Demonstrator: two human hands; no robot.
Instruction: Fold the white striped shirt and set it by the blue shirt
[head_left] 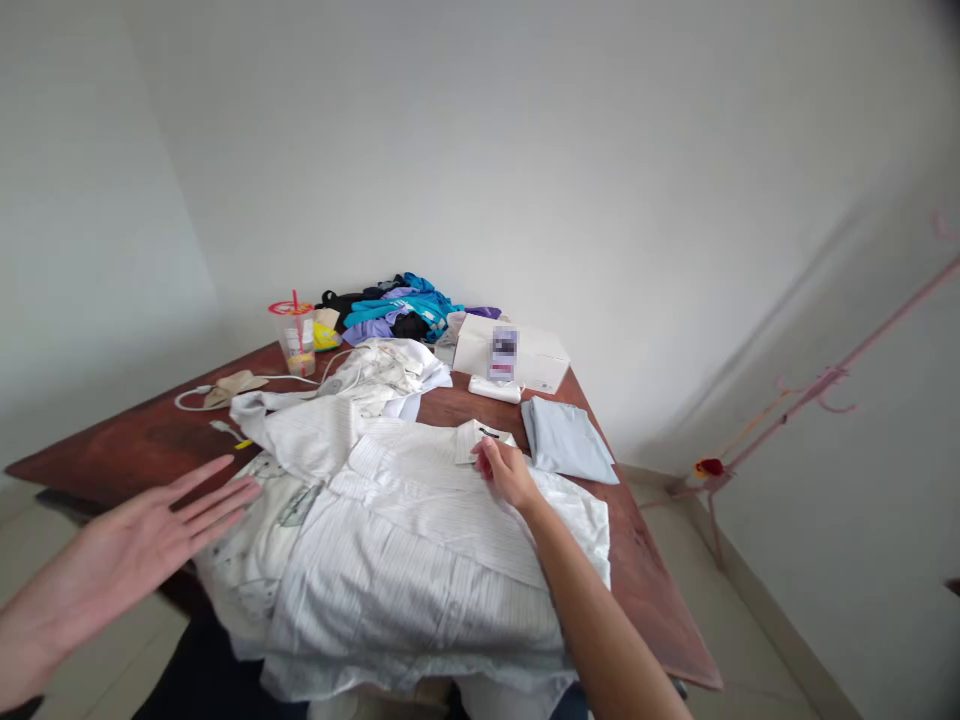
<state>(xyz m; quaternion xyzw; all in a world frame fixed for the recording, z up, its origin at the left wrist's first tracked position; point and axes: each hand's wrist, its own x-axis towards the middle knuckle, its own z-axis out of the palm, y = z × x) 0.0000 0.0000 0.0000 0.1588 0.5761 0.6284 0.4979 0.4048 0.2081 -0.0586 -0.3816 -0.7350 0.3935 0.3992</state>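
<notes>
A white, finely striped shirt lies spread over the table, its lower edge hanging past the front. At its collar, my right hand is closed, fingers curled in a pinch on the cloth. My left hand is open with the palm turned up and fingers stretched, holding nothing. It hovers by a white printed garment that lies partly under the shirt's left side. Beyond the shirt, another pale printed garment sits crumpled. To the right of the collar is a folded light grey cloth.
On the brown table stand a plastic cup with a red straw and a white box. A white power strip lies before the box. Blue, purple and black clothes are heaped by the wall. A pink stand leans right.
</notes>
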